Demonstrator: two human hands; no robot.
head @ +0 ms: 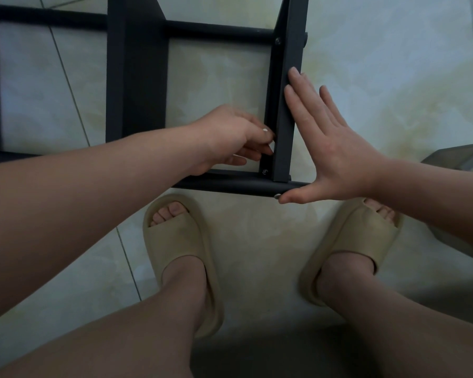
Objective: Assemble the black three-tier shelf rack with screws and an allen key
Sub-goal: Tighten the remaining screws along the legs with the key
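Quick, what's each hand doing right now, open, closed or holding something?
Left hand: fingers curled at the upright post's inner face; any hold cannot be told.
Right hand: open, pressed flat against the post.

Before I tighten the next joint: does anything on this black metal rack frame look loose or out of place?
One thing: a pale silver screw head sticks out under the near black round crossbar, beside the thumb of the right hand, seemingly not seated. The dark screws on the black upright post look seated.
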